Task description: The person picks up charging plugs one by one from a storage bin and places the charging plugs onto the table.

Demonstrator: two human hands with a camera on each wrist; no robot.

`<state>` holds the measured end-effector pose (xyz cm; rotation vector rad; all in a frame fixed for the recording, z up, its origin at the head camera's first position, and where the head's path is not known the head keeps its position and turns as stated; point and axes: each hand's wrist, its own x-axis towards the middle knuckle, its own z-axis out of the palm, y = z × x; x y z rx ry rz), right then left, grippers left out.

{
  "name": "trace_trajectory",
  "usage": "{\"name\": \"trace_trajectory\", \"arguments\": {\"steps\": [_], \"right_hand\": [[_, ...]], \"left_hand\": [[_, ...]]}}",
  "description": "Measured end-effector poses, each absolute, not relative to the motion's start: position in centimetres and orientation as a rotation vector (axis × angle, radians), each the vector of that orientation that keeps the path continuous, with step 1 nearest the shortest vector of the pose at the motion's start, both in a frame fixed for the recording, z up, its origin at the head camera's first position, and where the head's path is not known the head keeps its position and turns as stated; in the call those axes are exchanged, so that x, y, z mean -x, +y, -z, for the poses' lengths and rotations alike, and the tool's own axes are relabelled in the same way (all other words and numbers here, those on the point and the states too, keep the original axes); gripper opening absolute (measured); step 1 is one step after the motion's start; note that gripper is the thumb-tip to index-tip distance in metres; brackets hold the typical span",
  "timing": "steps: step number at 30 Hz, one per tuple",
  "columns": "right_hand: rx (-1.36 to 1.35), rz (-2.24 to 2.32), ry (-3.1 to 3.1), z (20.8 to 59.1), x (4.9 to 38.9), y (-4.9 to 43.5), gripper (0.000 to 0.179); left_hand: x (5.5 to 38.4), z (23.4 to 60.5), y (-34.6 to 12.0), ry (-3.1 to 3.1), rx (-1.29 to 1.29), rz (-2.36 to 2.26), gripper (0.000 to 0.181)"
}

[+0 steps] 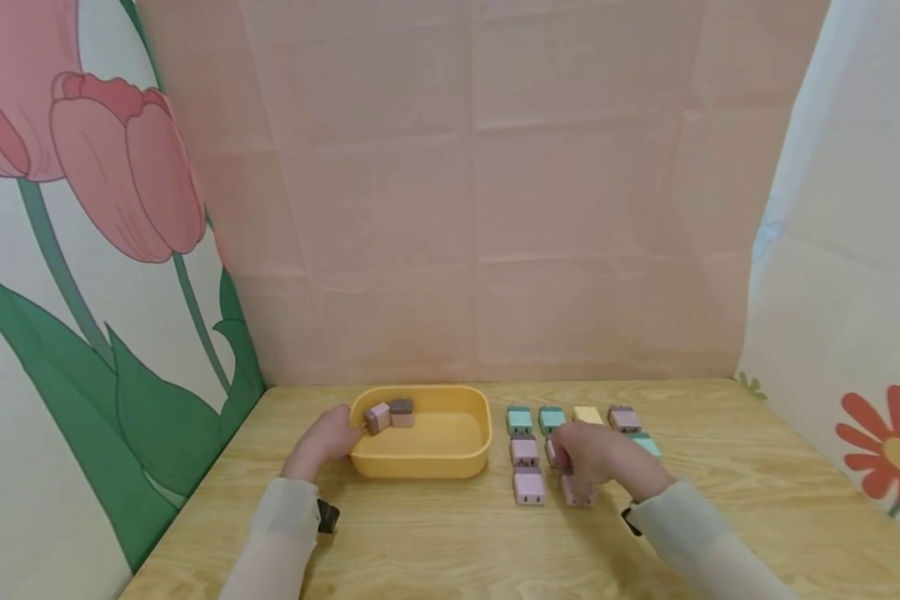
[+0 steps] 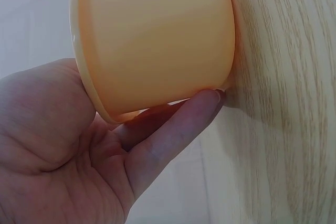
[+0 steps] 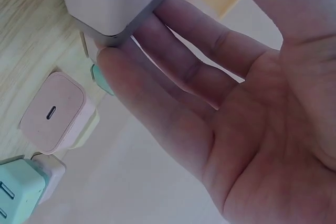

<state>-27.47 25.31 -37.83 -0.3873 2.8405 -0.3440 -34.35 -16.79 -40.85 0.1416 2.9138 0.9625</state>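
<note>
At the left end of a yellow plastic bin (image 1: 422,467), my left hand (image 1: 332,433) grips the wall. Its fingers (image 2: 173,129) lie along the outside of the bin wall (image 2: 157,35), and the thumb is hidden behind the rim. Two pink-and-brown charger plugs, one tilted (image 1: 377,418) and one beside it (image 1: 401,412), lie inside the bin's left part. My right hand (image 1: 596,454) reaches down among the rows of plugs and holds a pale purple charger plug (image 1: 579,493) at the front of the second column. Fingertips press against that plug (image 3: 113,3) in the right wrist view.
Left of the right hand, a column holds a teal plug (image 1: 519,419) and two purple plugs, one in the middle (image 1: 524,451) and one in front (image 1: 528,486). Behind the hand are another teal plug (image 1: 551,419), a yellow plug (image 1: 587,415) and a mauve plug (image 1: 624,418).
</note>
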Motion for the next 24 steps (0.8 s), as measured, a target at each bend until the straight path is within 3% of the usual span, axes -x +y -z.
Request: {"name": "trace_trajectory", "arguments": {"steps": [7,24], "right_hand": [[0.381,0.342,2.844,37.76,27.3,24.96,0.044],[0.4,0.366,2.829,37.51,26.99,24.82,0.046]], "left_hand": [[34.46,40.95,-16.74,2.924,-0.17,-0.951,0.026],[34.09,40.85,-16.94,2.91,-0.183,-0.987,0.022]]}}
